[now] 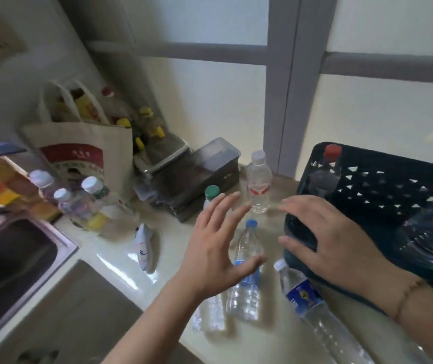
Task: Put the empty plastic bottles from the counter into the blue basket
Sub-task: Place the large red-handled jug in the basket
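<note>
My left hand [216,245] is open, fingers spread, hovering over a clear blue-capped bottle [247,271] standing on the counter. A green-capped bottle [211,194] is partly hidden behind its fingers. My right hand [331,240] is open too, resting at the near left corner of the blue basket [383,190]. Farther back stands a white-capped bottle with a red label [258,182]. A bottle with a blue label [307,298] leans near the front edge. Inside the basket are a red-capped bottle [325,174] and crumpled clear bottles [431,237].
A cluster of white-capped bottles [78,198] stands by the sink [12,258] at the left. A tote bag [83,148] with yellow-capped bottles and dark lidded boxes [199,177] fill the back. A small white pouch [144,245] lies on the counter.
</note>
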Tool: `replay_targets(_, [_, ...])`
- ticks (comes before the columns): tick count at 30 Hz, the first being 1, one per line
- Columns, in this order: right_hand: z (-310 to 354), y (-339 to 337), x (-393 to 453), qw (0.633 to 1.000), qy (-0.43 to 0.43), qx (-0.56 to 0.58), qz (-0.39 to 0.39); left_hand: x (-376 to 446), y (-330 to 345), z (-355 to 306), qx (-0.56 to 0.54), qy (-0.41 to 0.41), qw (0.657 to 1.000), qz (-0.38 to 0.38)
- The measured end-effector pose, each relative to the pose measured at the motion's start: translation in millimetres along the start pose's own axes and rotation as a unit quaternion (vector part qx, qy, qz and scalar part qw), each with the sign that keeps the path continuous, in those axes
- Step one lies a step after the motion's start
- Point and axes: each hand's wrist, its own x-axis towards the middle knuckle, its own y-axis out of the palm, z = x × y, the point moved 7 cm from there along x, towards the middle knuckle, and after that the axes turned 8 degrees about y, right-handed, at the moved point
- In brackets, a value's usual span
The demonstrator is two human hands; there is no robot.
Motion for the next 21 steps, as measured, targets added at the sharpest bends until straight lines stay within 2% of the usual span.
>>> replay_targets(4, [46.6, 48.3, 9.2, 0.995, -0.083, -0.012, 0.047, -70.1, -12.2, 41.3, 0.014, -0.072, 0.997, -0.012])
replay_targets(8, [72.8, 82.4, 21.1, 0.992, -0.103, 0.01, 0.07, -110.9, -10.7, 63.4, 0.021, -0.11, 0.994, -0.006])
replay_targets(13, [79.5, 109.6, 26.5, 0.99, -0.093, 0.022, 0.103, -124.2, -2.0, 77.4, 0.007, -0.13, 0.991, 0.03])
replay_targets(16, [74.9, 107.4, 23.9, 0.991, -0.073, 0.027, 0.11, -112.9, -1.0, 69.4, -0.033, -0.1, 0.994, 0.007])
replay_targets(19, [60.8, 75.9, 12.5, 0.996, -0.021, 0.05, 0.077, -79.4, 2.6, 34.9, -0.087, -0.011, 0.996, -0.028])
replay_targets(21, [39.0, 41.9, -4.7, 0.995, 0.045, 0.086, 0.037, -44.7, 14.1, 1.6, -0.117, 0.048, 0.992, -0.025])
